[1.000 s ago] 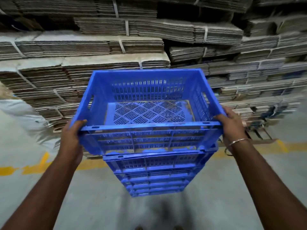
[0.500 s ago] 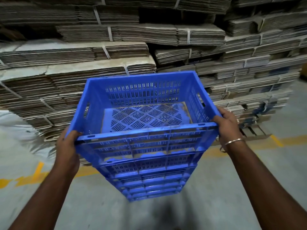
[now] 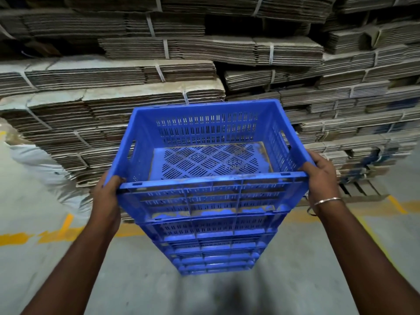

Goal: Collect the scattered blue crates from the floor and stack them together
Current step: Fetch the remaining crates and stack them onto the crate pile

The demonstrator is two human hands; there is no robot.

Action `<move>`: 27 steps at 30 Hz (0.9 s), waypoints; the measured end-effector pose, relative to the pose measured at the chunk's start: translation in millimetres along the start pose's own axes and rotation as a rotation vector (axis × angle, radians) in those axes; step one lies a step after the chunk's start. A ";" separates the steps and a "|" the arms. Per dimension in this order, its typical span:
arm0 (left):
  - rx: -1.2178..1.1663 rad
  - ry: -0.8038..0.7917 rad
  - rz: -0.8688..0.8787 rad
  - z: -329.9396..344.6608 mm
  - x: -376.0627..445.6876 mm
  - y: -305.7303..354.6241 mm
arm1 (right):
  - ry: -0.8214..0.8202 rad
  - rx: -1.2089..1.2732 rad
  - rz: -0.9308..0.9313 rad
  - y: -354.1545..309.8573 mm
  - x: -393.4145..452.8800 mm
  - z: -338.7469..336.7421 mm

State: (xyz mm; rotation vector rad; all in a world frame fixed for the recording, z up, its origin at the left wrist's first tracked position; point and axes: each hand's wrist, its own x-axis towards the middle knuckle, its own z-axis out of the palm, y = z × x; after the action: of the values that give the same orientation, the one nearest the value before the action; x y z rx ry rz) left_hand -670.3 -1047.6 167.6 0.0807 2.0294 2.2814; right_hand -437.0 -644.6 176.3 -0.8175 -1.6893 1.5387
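- Since a second ago the view has swung left and dipped, so the tall stack of nested blue perforated plastic crates (image 3: 213, 244) now sits lower and further right in the head view; both hands have kept their places on it.
- Left hand (image 3: 106, 198) curls round the near left corner of the top blue slotted crate (image 3: 211, 155), thumb over the rim.
- Right hand (image 3: 320, 178), a thin metal bangle (image 3: 327, 201) at its wrist, clasps the near right corner likewise.
- Gripping opposite corners probably keeps the tall column from swaying or tipping.
- Whether the stack's base rests on the grey concrete floor (image 3: 68, 264) I cannot tell.
- Behind stand strapped bundles of flattened brown cardboard (image 3: 113, 105), just beyond a worn yellow painted floor line (image 3: 20, 238).
- No loose crate shows, so collecting looks nearly done.
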 end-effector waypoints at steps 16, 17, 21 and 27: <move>-0.023 -0.009 -0.045 0.2 -7.0 1.0 | 0.025 0.026 0.007 -7.3 -4.7 -0.8; -0.025 -0.025 -0.045 -0.2 -6.2 0.6 | 0.013 0.012 0.010 -7.6 -3.3 -1.1; -0.028 -0.048 -0.044 -1.9 -2.9 -0.7 | -0.051 -0.027 0.015 -6.2 2.0 -2.8; 0.032 -0.075 0.022 -5.0 -1.2 0.5 | -0.081 -0.082 -0.058 -3.4 4.3 -7.5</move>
State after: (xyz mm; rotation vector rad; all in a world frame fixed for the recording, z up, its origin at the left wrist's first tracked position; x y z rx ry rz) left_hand -669.6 -1052.8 167.5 0.1888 2.0384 2.2232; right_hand -433.2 -637.2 180.4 -0.7499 -1.8294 1.4900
